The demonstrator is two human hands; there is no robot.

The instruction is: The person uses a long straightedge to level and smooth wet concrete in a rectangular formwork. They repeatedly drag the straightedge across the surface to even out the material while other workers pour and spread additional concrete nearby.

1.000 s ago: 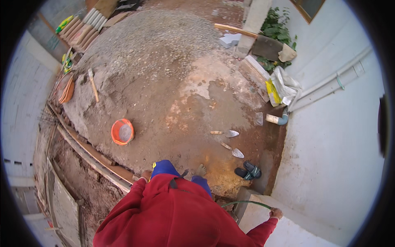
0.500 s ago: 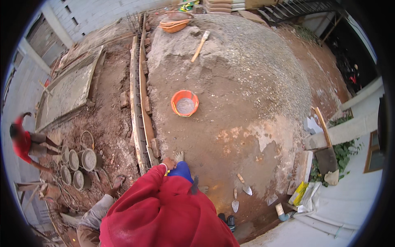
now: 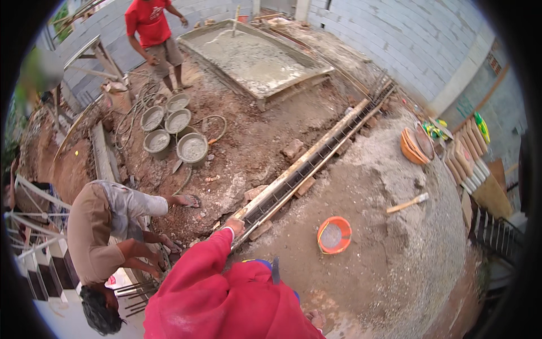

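Head view: the only one; clock laid flat over it, 12 at the top edge.
Timber form (image 3: 272,187): ran from 7 out to 2 o'clock, steel cage (image 3: 316,160) lying in its channel.
Left hand (image 3: 236,227): at 7, on the form's near end; could not tell if the fingers gripped the wood or only rested.
Right hand: uncertain. Bare patch of skin (image 3: 315,319) near 5, low edge, could have been hand or foot; finger state not tellable.
Good hold: seemed to want palm on sound board, fingertips out of the channel and off the steel, load kept light.
Footing: looked loose; orange bucket (image 3: 334,235) stood between 4 and 5, well clear of the hand.
Shirt print: pale marking on the co-worker's red shirt (image 3: 151,25) at 11.
Wall marks: teal scrawl (image 3: 467,124) between 2 and 3, illegible.
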